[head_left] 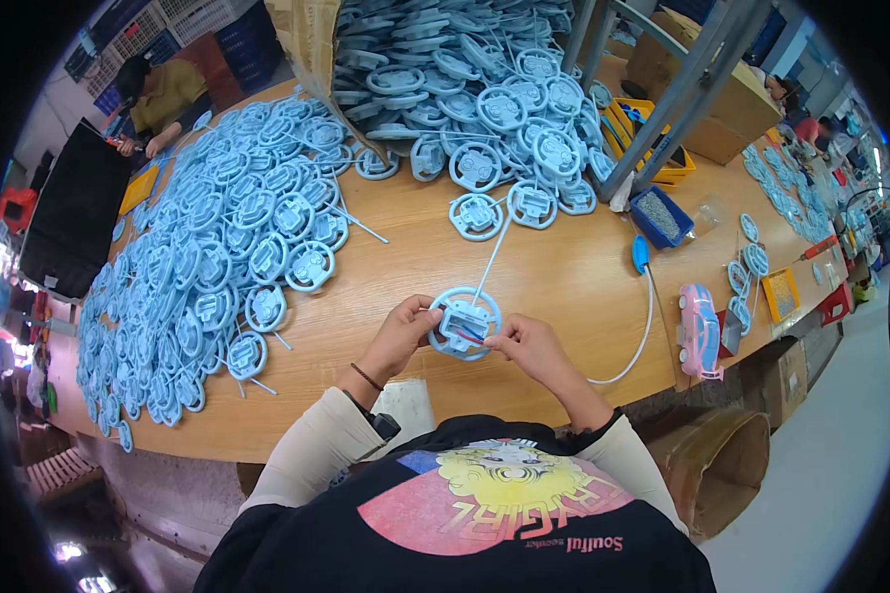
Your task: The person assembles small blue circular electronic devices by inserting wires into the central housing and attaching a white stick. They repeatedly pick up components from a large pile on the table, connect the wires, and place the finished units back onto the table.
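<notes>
A light blue toy steering wheel (458,346) with an open compartment at its centre is held over the table's near edge. A thin pale blue rod (491,259) extends from it toward the far side. My left hand (402,338) is closed on the wheel's left rim. At the right rim, my right hand (532,348) pinches thin red and dark wires (471,338) that run out of the compartment. Its fingertips partly cover the wires' ends, and whether they also touch the rim I cannot tell.
Many similar wheels (208,237) cover the wooden table (396,267) at left; more spill from a carton (313,59). At right are a blue bin (660,219) of small parts, a blue-tipped white cable (653,306), a pink-and-blue toy car (700,331) and a metal post (677,109). Another person (168,99) works far left.
</notes>
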### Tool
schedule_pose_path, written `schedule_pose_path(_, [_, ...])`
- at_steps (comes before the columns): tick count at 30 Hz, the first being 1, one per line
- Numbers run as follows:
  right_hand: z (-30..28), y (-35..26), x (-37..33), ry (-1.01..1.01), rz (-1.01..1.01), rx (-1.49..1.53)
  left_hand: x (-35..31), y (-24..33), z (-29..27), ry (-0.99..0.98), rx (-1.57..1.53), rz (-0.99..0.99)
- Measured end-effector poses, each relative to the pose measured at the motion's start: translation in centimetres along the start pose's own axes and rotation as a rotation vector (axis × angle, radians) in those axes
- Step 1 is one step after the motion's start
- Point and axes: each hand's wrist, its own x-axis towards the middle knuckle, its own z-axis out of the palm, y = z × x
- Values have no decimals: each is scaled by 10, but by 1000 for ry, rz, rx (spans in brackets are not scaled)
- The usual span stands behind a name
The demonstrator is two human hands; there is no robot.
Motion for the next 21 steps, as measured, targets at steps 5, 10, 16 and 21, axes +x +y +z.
schedule_pose_path(5, [-6,-4,-4,-40,-11,28,-1,-2,6,-56,-101,-31])
schedule_pose_path(10, [-14,-12,-5,-41,-23,6,-7,-3,8,-148,-175,-28])
schedule_pose_path(16, [-15,-6,-10,-32,-11,94,-1,-14,18,-251,-382,-209])
schedule_pose_path(21, [-14,-18,-7,-54,-28,-33,-2,-24,11,-188,-422,-163])
